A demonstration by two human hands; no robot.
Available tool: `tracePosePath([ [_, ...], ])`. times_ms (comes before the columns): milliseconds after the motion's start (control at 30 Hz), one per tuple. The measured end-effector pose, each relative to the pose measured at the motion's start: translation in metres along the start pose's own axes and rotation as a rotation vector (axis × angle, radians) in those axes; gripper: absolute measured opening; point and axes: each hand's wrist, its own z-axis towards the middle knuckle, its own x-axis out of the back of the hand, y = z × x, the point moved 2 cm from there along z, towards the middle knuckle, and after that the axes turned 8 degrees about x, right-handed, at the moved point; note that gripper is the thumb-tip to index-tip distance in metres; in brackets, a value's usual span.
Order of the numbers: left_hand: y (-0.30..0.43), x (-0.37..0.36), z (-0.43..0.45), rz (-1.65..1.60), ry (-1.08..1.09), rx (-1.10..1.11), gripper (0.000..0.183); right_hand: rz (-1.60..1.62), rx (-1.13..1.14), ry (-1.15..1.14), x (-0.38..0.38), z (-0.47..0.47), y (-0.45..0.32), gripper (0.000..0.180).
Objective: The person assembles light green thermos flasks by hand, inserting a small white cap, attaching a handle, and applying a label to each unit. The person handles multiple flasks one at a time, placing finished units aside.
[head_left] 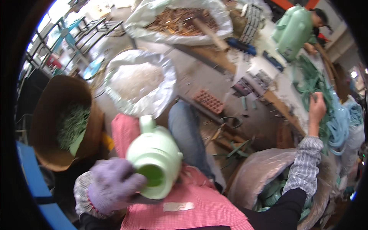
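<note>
My left hand (113, 184), in a purple knit glove, grips the rim of a pale green plastic jug body (159, 143). The jug lies tilted over my lap, its round mouth towards me and its handle pointing away. A pink cloth (184, 198) covers my lap beneath it. Bare and stretched far out to the right, my right hand (317, 106) has its fingers closed at a heap of dark green plastic strips (309, 77) on the workbench. Light blue strips (337, 123) hang beside that wrist.
A cardboard drum (57, 95) with green shavings stands left. Ahead are a white sack of clear scraps (138, 83) and a sack of brown scraps (181, 23) with a hammer (210, 34). A plastic-lined bin (258, 175) sits under my right arm. Green jugs (293, 34) stand near a co-worker (317, 20).
</note>
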Motion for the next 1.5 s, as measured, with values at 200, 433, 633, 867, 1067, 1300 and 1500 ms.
tracePosePath([
  [200, -0.028, 0.005, -0.008, -0.493, 0.077, -0.059, 0.047, 2.065, -0.754, -0.008, 0.06, 0.013, -0.306, 0.028],
  [433, -0.087, -0.052, -0.016, -0.992, 0.206, 0.525, 0.04, 2.369, -0.896, -0.235, 0.072, -0.017, -0.396, 0.023],
  [633, -0.096, -0.095, -0.041, -1.241, 0.179, 0.622, 0.078, 2.456, -0.945, -0.058, 0.063, -0.01, -0.392, 0.021],
  [867, -0.103, -0.09, -0.036, -1.226, 0.143, 0.53, 0.088, 2.465, -0.869, -0.486, 0.079, -0.018, -0.437, 0.02],
  [1067, -0.089, -0.096, -0.03, -1.38, 0.18, 0.964, 0.024, 2.334, -0.851, -0.764, 0.088, -0.042, -0.461, 0.012],
  [1300, -0.083, -0.131, -0.064, -1.974, 0.424, 0.619, 0.025, 2.232, -0.621, -0.944, 0.095, -0.05, -0.464, 0.022],
  [1500, -0.076, -0.135, -0.06, -1.908, 0.541, 0.763, 0.02, 2.153, -0.804, -1.007, 0.093, -0.049, -0.472, 0.021],
])
